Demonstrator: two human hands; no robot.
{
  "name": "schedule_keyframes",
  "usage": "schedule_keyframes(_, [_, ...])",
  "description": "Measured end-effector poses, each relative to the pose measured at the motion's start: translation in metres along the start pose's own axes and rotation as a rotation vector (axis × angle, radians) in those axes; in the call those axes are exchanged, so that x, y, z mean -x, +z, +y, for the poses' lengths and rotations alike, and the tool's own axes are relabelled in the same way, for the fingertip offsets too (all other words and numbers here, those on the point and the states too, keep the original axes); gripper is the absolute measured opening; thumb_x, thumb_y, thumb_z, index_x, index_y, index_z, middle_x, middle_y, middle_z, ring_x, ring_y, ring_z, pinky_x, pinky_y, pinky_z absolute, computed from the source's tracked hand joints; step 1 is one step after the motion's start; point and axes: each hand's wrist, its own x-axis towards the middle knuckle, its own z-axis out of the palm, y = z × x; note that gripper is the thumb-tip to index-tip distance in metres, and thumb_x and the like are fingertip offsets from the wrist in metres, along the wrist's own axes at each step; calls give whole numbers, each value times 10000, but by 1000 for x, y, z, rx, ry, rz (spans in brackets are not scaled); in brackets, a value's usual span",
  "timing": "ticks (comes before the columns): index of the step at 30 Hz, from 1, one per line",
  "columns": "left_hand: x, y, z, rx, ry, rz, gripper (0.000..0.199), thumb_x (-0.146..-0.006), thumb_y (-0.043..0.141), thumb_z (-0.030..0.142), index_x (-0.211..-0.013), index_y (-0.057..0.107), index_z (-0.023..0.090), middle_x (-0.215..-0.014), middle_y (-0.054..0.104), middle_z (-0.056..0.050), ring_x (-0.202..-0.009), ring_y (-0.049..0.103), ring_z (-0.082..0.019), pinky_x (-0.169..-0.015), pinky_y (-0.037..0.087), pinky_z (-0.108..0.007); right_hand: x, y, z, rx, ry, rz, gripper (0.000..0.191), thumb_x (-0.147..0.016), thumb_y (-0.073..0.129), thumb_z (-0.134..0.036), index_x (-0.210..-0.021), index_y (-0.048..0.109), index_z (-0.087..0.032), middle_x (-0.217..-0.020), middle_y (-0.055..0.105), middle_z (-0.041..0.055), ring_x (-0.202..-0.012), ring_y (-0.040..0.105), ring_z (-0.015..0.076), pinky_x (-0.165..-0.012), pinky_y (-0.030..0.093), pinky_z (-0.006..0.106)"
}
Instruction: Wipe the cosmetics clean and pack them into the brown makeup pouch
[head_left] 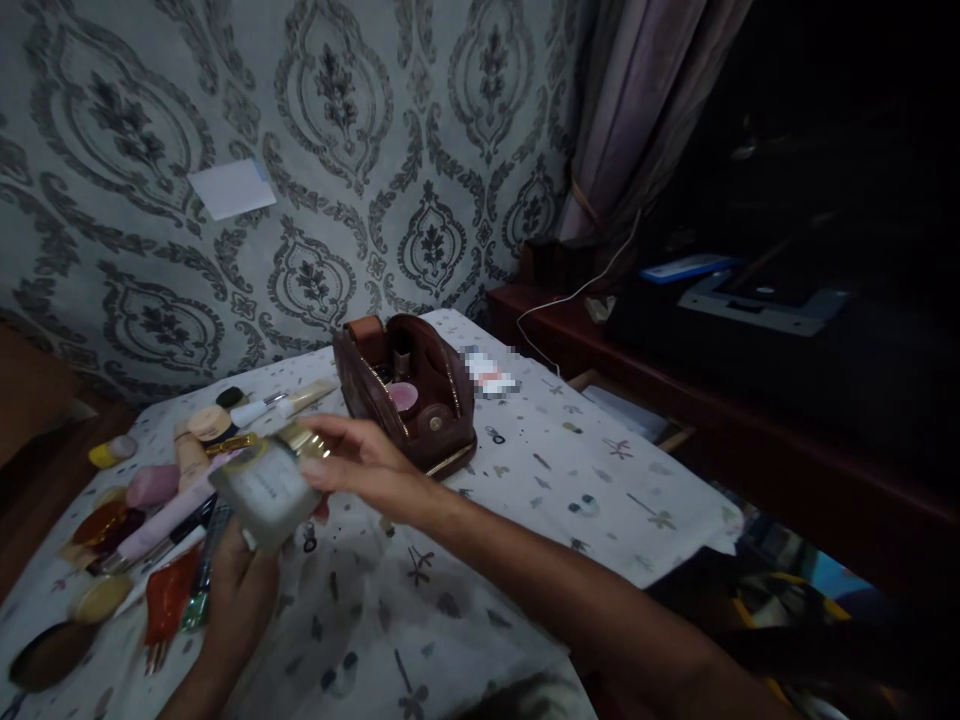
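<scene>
Grip of the right hand [367,465] pinches the gold cap [315,442] of a square bottle [266,492]. The left hand [244,580] is by the low end of the bottle, but I can't tell if its fingers squeeze it or only touch it. The bottle is tilted and held up over the counter [517,530]. Near it are a pink tube [161,522], a red thing [166,598] and a round tub [211,424]. A brown bag [446,437] is open just past the right hand, with a pink round thing [403,397] inside.

I think the bottle could slip. If the cap is loose and most of the weight hangs from it, the cap could come off and the bottle could fall. A bump from the left hand could make the tub roll away. The right hand could knock the bag over if it swings back too fast.
</scene>
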Motion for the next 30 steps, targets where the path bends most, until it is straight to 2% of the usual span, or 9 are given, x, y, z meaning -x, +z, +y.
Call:
schedule_keyframes(2, [-5,2,14,-85,232,-149,198,-887,523,255,-989,668,167,-875,724,-38,-801,687,-196,-707,565,-275,2,-6,-29,97,-109,54,569,-658,837,-554,-1049,633,-193,-831,638,-19,-598,581,94,-495,489,203])
schedule_keyframes(4, [-13,9,35,-139,509,-247,285,-868,468,146,-1101,631,159,-1058,720,-87,-993,683,-215,-872,558,-321,1,-17,-55,178,-237,149,513,-704,805,-539,-1041,624,-198,-856,640,-20,-605,585,81,-502,484,187])
schedule_keyframes(7, [-27,30,66,-274,805,-271,404,-765,421,29,-1113,598,132,-1230,676,-152,-1162,627,-252,-968,531,-370,-6,-38,-84,341,-323,339,420,-773,751,-494,-1020,602,-190,-819,626,-29,-597,590,76,-523,481,188])
schedule_keyframes(10, [-36,57,84,-478,943,-233,470,-747,406,-24,-1163,579,108,-1314,658,-167,-1257,591,-283,-952,544,-369,-14,-59,-98,547,-336,465,366,-792,726,-453,-993,591,-179,-796,610,-32,-620,588,89,-556,486,211])
schedule_keyframes(14, [-39,83,90,-696,939,-162,564,-806,380,-36,-1356,466,51,-1286,682,-188,-1261,607,-267,-764,576,-279,-21,-82,-101,878,-295,484,327,-795,715,-430,-959,610,-168,-800,608,-31,-717,584,112,-663,483,247])
schedule_keyframes(17, [-39,89,89,-787,925,-147,664,-803,373,-33,-1464,310,-19,-1274,674,-241,-1250,617,-274,-665,567,-267,-22,-91,-100,1092,-244,454,340,-813,697,-426,-1002,625,-152,-827,627,-21,-771,588,127,-719,454,262])
schedule_keyframes(20, [-39,90,89,-834,908,-175,718,-805,381,-27,-1506,228,-26,-1246,681,-249,-1242,619,-281,-663,564,-274,-21,-92,-103,1260,-143,409,351,-844,675,-406,-1066,630,-138,-877,656,-1,-798,592,137,-732,424,262])
schedule_keyframes(25, [-40,90,88,-782,855,-240,648,-790,406,-28,-1435,393,27,-1223,686,-206,-1233,602,-282,-837,568,-326,-25,-93,-108,1531,35,350,360,-881,661,-373,-1136,620,-123,-934,689,37,-825,603,157,-728,402,263])
schedule_keyframes(30, [-43,84,87,-595,808,-343,732,-674,390,-76,-1380,480,95,-1202,696,-124,-1217,577,-251,-836,569,-313,-31,-95,-106,1805,169,173,353,-884,674,-348,-1139,609,-113,-1019,702,103,-906,649,220,-716,413,282])
